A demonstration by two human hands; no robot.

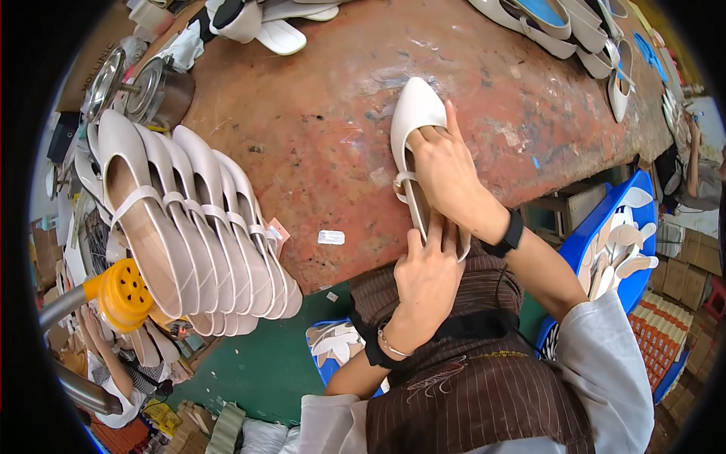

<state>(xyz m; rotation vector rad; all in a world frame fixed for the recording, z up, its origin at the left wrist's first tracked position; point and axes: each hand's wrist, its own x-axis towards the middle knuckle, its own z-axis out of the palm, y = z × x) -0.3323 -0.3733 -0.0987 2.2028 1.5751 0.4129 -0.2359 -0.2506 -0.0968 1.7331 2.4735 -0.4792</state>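
Observation:
A white pointed flat shoe (417,110) with a thin strap lies on the worn reddish table, its toe aimed away from me. My right hand (448,170) is closed on its front half, the fingers tucked into the opening behind the toe and one digit stretched along the outside. At the heel end, near the table's front edge, my left hand (428,284) has its fingers bent into the shoe, against the insole. Its heel is mostly covered by my hands. Each wrist wears a black band.
To the left stands a packed row of pale strapped shoes (144,197), beside a yellow perforated fitting (125,295). Metal containers (162,94) sit behind it. More shoes (556,26) lie far right. A blue bin (643,185) holds white shoe parts. Other people work at both sides.

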